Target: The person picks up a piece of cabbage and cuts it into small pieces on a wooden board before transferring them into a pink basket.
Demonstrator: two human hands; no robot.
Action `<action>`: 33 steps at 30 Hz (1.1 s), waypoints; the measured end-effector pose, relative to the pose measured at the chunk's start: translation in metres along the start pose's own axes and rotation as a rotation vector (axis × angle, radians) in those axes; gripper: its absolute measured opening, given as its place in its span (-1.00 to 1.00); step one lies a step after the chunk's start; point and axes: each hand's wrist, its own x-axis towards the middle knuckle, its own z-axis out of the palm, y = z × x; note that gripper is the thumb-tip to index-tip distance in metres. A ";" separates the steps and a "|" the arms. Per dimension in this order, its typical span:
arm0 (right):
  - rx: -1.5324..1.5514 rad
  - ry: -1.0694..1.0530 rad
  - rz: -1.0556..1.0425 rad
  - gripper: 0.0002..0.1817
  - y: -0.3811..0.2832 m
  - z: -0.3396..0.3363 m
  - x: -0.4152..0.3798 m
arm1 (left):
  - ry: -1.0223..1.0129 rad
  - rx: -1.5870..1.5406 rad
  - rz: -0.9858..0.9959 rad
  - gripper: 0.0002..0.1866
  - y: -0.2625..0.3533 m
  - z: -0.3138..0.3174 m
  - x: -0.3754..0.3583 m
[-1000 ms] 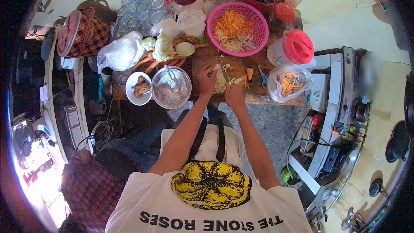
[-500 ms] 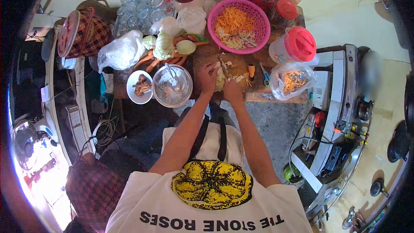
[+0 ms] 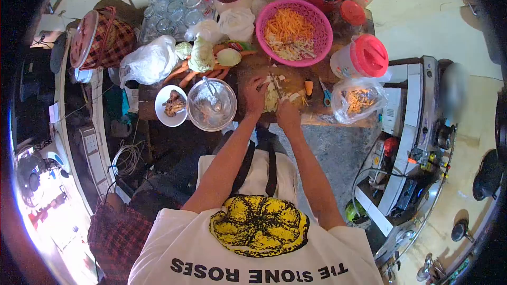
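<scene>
On the wooden cutting board [image 3: 247,75], my right hand [image 3: 288,115] is wrapped round the handle of a knife [image 3: 277,85], its blade pointing away from me. Pale green cabbage [image 3: 270,100] lies under and beside the blade, partly cut into shreds. My left hand [image 3: 255,97] is closed with bent fingers against the cabbage, just left of the blade; its fingertips are partly hidden. To the right are a carrot stub [image 3: 308,86] and orange and white scraps. Beyond the board stands a pink basket [image 3: 260,34] with shredded carrot [image 3: 288,25] and cabbage.
Left of the board are a clear bowl [image 3: 231,108] with a spoon and a white bowl [image 3: 168,122] of brown food. Cabbages [image 3: 202,55], carrots and glasses [image 3: 177,8] lie behind. Scissors [image 3: 326,95], a plastic bag [image 3: 359,103] and a red-lidded pitcher [image 3: 340,63] stand right.
Both hands stay at the cabbage with the knife, shifting only slightly. The whole view has moved a little; the dark checked cloth at lower left sits slightly further right.
</scene>
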 end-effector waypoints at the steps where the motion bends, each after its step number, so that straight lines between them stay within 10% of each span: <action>1: -0.022 -0.062 0.082 -0.59 -0.003 -0.001 0.001 | -0.007 -0.007 0.006 -0.75 -0.003 0.002 -0.002; 17: -0.010 0.071 -0.085 -0.50 0.020 0.006 0.013 | 0.034 -0.010 0.099 -0.73 -0.008 -0.002 0.000; 33: 0.080 -0.203 0.174 -0.51 -0.019 -0.010 0.025 | 0.073 0.069 0.072 -0.76 -0.013 0.004 0.002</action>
